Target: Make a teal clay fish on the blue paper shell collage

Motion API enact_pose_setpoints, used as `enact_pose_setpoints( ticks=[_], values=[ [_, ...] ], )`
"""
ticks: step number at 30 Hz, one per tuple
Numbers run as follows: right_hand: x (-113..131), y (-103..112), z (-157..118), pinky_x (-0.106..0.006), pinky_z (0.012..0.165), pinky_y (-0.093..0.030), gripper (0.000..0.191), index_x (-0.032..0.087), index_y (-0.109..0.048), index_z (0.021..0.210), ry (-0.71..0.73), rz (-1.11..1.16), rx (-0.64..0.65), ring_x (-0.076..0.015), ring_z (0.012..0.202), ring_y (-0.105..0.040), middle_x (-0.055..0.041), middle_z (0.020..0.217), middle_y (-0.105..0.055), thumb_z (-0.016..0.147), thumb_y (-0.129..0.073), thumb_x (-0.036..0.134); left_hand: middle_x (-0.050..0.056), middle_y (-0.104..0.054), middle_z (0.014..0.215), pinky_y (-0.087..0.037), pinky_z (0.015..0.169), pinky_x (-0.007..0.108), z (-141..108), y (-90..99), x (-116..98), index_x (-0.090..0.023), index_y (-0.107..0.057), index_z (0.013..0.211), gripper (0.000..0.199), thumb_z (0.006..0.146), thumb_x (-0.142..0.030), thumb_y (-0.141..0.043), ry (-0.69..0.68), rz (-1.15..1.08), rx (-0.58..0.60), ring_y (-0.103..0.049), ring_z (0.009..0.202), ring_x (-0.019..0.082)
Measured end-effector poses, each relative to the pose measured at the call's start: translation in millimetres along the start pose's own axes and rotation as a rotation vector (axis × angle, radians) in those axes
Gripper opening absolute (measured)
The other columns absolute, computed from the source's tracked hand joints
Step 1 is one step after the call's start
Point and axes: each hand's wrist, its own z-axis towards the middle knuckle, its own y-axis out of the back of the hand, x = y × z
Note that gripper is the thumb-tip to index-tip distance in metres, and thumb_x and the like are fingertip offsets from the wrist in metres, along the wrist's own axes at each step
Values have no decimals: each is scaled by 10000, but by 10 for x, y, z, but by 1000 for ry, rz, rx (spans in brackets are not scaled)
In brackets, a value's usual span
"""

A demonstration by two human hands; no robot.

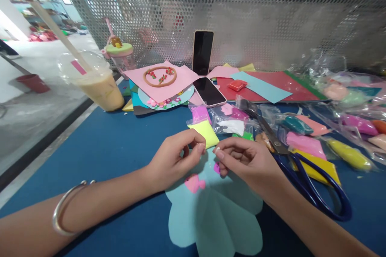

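Note:
My left hand is closed in a pinch over the light-blue scalloped paper; whatever its fingertips hold is too small to name. Close by on the right, my right hand pinches a tiny white bit of clay between thumb and forefinger. On the paper below them lies a pink clay fish. A smaller magenta clay piece is partly covered by my right fingers. Just behind my hands rests a yellow clay packet.
Large blue-handled scissors lie at the right among several clay packets. A drink cup stands at the left. Behind are a propped phone, a flat phone, a red sheet and pink paper with a clay ring.

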Motion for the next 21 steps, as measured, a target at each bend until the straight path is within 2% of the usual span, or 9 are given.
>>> enact_pose_setpoints(
  ticks=[8,14,21],
  values=[
    [12,-1,-2,-246,504,-475,125,173,-634,781,1,-21,-16,-115,502,-576,26,534,-570,768,-668,293,11,-659,732,-420,506,176,31,-20,2,-164,-652,808,69,835,-203,-603,63,-31,-87,-569,617,95],
    [9,6,-2,-252,521,-479,127,177,-638,777,-15,-35,-5,-120,509,-584,22,534,-575,764,-669,300,4,-656,723,-417,493,171,27,-31,7,-163,-640,791,41,804,-144,-606,45,-40,-88,-548,573,76],
    [10,20,-7,-247,532,-477,132,177,-637,786,-15,-43,-7,-116,518,-591,23,548,-584,762,-676,301,0,-619,708,-426,498,181,20,-26,9,-151,-597,751,50,789,-168,-624,50,-73,-74,-536,561,73]
  ],
)
